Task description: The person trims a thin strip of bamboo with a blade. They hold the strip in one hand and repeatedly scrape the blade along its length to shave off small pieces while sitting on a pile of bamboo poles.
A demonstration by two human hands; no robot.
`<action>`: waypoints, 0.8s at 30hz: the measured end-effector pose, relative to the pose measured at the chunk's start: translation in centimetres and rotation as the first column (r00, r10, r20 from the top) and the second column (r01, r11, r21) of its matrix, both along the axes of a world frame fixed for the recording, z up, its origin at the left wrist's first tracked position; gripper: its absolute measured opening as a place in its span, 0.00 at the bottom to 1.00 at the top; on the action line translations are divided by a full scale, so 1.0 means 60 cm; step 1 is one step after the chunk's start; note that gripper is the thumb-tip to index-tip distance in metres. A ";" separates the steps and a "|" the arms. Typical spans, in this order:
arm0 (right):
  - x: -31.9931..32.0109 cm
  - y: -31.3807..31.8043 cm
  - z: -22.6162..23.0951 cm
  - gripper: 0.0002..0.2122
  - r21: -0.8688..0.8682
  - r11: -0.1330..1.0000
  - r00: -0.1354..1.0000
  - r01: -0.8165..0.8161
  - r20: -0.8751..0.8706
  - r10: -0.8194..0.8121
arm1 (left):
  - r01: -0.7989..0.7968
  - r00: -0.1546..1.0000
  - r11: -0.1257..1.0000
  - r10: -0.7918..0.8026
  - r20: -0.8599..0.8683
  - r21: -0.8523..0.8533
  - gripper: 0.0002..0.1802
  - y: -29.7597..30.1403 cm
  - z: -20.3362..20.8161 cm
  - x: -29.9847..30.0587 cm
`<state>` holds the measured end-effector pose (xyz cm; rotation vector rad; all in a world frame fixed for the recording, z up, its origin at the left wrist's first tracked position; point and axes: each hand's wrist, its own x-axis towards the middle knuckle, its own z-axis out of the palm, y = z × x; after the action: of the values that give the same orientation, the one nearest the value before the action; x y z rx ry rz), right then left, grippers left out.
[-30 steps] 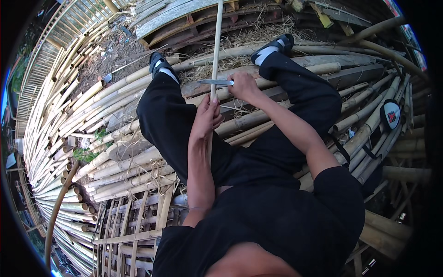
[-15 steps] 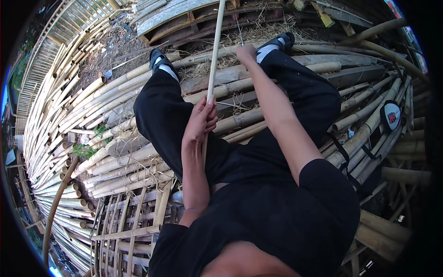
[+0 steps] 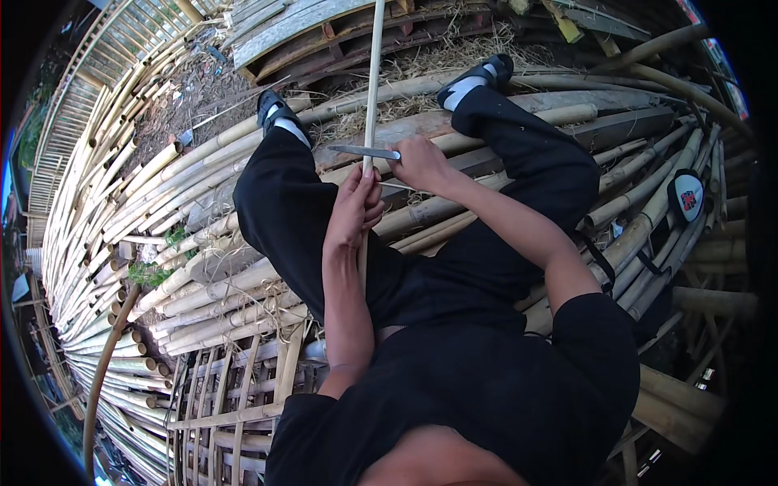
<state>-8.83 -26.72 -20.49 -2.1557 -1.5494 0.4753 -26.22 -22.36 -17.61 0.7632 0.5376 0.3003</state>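
Observation:
A long pale bamboo strip point(image 3: 374, 85) runs from my lap up past the top edge between my legs. My left hand point(image 3: 355, 202) is closed round it, thumb lying along its face. Just above that thumb, a knife point(image 3: 361, 151) lies across the strip, its blade pointing left. Its handle is wrapped in my closed right hand point(image 3: 421, 164), close beside the strip on the right. The fingers hide most of the handle. Whether the edge bites into the bamboo I cannot tell.
Bamboo poles point(image 3: 219, 146) lie under and around my legs. A wooden pallet point(image 3: 292, 36) stands ahead, with straw point(image 3: 421, 69) before it. A bamboo lattice point(image 3: 235, 413) is at lower left. A cap point(image 3: 686, 197) rests on poles at right.
My right hand has come back toward me from near my right foot, bringing the knife across the strip above my left hand. My left hand keeps its hold.

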 end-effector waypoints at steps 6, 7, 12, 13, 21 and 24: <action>0.124 0.064 0.025 0.10 0.063 0.955 0.951 0.289 0.094 -0.294 | 0.057 0.998 0.998 -0.057 -0.012 0.010 0.10 -0.011 -0.001 -0.001; 0.127 0.074 0.039 0.11 0.048 0.932 0.928 0.359 0.086 -0.362 | 0.055 0.998 0.998 -0.055 -0.014 0.019 0.10 -0.007 -0.001 -0.004; 0.066 0.036 0.029 0.13 -0.086 0.996 0.979 -0.033 0.199 0.050 | 0.045 0.999 0.998 -0.044 -0.030 0.032 0.11 -0.006 -0.010 -0.002; 0.082 0.042 0.025 0.13 -0.060 0.997 0.985 0.041 0.170 -0.031 | 0.046 0.999 0.999 -0.045 -0.028 0.024 0.11 -0.008 -0.011 -0.002; 0.071 0.035 0.032 0.13 -0.051 0.996 0.990 0.071 0.123 -0.064 | 0.043 0.998 0.999 -0.042 -0.035 0.024 0.10 -0.011 -0.005 -0.004; 0.089 0.040 0.025 0.12 -0.047 0.998 0.980 0.041 0.198 -0.031 | 0.033 0.998 0.998 -0.031 -0.051 0.044 0.09 -0.014 -0.013 0.002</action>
<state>-3.47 -24.31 -18.97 -2.3257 -1.6140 0.2987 -26.09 -23.18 -18.36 0.8239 0.5671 0.2652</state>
